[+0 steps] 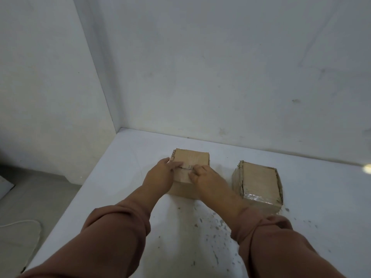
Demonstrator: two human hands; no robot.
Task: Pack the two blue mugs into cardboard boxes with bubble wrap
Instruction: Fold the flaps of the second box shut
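Observation:
Two small cardboard boxes stand on a white table [140, 197]. The left box [195, 157] has its top flaps folded down, with a seam across the middle. My left hand [160, 173] lies flat on the left part of its top, fingers along the seam. My right hand [204, 177] presses on the near right part of the same top. The right box [259, 179] stands apart, closed, with clear tape on its near edge. No mug or bubble wrap is visible.
White walls meet in a corner just behind the boxes. The table's left edge [84, 189] drops to a grey floor with a white cable [30, 223]. Grey specks mark the tabletop near me.

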